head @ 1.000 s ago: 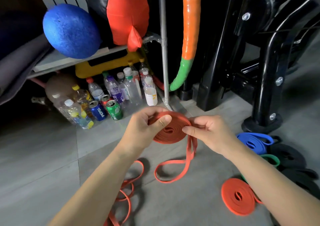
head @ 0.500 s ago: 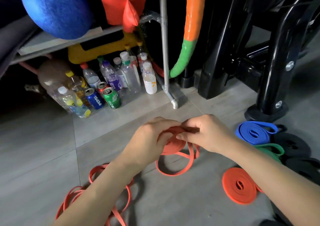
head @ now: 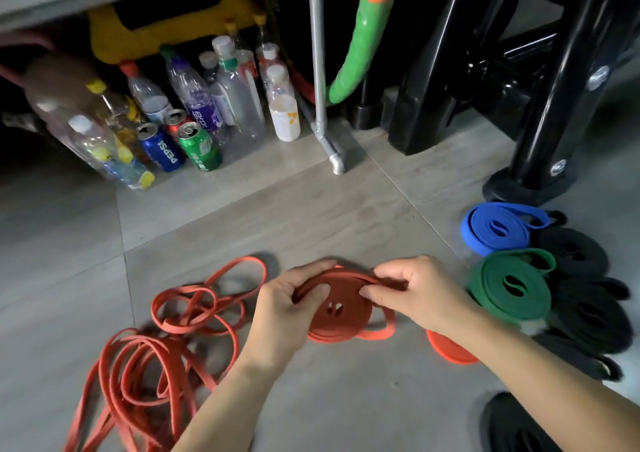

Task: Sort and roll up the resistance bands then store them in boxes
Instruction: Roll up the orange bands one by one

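Hands (head: 287, 309) (head: 415, 296) pinching coiled orange band (head: 337, 316), loose orange bands (head: 166, 341) beside.

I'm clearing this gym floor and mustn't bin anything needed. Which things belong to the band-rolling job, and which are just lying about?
Job: part-rolled orange rubber band coil, gripped by left hand and right hand; loose orange band tangle; rolled blue band; rolled green band; rolled black bands; finished orange roll.
Lying about: plastic bottles; blue Pepsi can; green can; black metal frame.

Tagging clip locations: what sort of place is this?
Likely a gym's storage corner: rolled blue band and green band lie on the tiled floor beside a black machine frame, with an orange-and-green padded bar behind.
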Demonstrator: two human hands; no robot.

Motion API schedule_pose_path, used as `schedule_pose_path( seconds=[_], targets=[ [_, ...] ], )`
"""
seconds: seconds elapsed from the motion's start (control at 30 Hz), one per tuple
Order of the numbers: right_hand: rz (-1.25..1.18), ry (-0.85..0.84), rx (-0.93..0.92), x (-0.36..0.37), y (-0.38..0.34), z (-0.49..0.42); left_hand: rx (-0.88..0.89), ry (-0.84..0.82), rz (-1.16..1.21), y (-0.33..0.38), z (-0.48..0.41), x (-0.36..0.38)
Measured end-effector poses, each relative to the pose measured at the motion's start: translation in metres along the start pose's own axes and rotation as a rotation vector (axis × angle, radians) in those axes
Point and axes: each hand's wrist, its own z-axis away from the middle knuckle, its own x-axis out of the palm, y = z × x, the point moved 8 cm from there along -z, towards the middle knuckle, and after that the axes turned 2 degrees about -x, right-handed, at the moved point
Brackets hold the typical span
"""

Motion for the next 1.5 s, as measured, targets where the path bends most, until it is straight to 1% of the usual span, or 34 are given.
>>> schedule_pose_path(
  seconds=[0.1, 0.23, 0.37, 0.43, 0.57, 0.63, 0.73, 0.83, 0.9, 1.0, 1.03, 1.07, 1.1, 1.2, 1.27, 1.37, 1.43, 1.5],
  targets=[
    [0.030, -0.014, -0.023, -0.003, -0.005, -0.003, -0.004, 0.008, 0.043, -0.003, 0.000, 0.001],
    [-0.018, -0.066, -0.079, -0.008, -0.011, -0.011, -0.013, 0.028, 0.130, -0.002, -0.003, 0.001],
    [-0.046, -0.028, -0.059, -0.004, -0.005, -0.011, -0.051, 0.047, 0.198, -0.009, -0.002, 0.004],
    [-0.048, -0.025, -0.035, -0.004, 0.001, -0.010, -0.025, 0.012, 0.121, -0.007, -0.002, 0.008],
    [-0.054, -0.128, -0.025, 0.006, 0.001, -0.005, 0.027, -0.170, -0.175, 0.000, -0.004, 0.021],
    [-0.058, -0.138, -0.035, 0.008, -0.004, -0.003, 0.051, -0.214, -0.269, 0.004, -0.003, 0.027],
    [-0.006, -0.168, -0.071, 0.006, -0.013, -0.003, 0.099, -0.189, -0.312, 0.010, -0.002, 0.026],
    [0.046, -0.209, -0.106, 0.002, -0.020, -0.003, 0.091, -0.194, -0.276, 0.010, -0.001, 0.025],
    [0.144, -0.176, -0.125, -0.004, -0.020, -0.003, 0.096, -0.194, -0.291, 0.008, -0.001, 0.025],
    [0.433, 0.011, -0.229, -0.014, -0.027, -0.001, 0.108, -0.185, -0.239, 0.007, 0.001, 0.025],
    [0.474, 0.052, -0.272, -0.014, -0.030, 0.001, 0.115, -0.170, -0.209, 0.007, 0.002, 0.023],
    [0.460, 0.067, -0.302, -0.012, -0.031, 0.003, 0.120, -0.148, -0.179, 0.007, 0.001, 0.020],
    [0.388, 0.067, -0.305, -0.011, -0.030, 0.004, 0.122, -0.126, -0.145, 0.007, 0.000, 0.017],
    [0.075, -0.003, -0.166, -0.004, -0.016, 0.002, 0.136, -0.095, -0.073, 0.010, -0.002, 0.007],
    [-0.066, -0.023, -0.107, -0.003, -0.013, 0.001, 0.181, -0.093, -0.110, 0.017, -0.002, 0.003],
    [-0.118, 0.037, -0.105, -0.011, -0.019, -0.002, 0.279, -0.093, -0.259, 0.032, -0.001, -0.004],
    [-0.103, 0.034, -0.121, -0.014, -0.026, -0.003, 0.328, -0.088, -0.385, 0.040, -0.002, -0.007],
    [-0.081, 0.026, -0.120, -0.014, -0.031, -0.005, 0.368, -0.071, -0.462, 0.049, -0.001, -0.009]
  ],
)
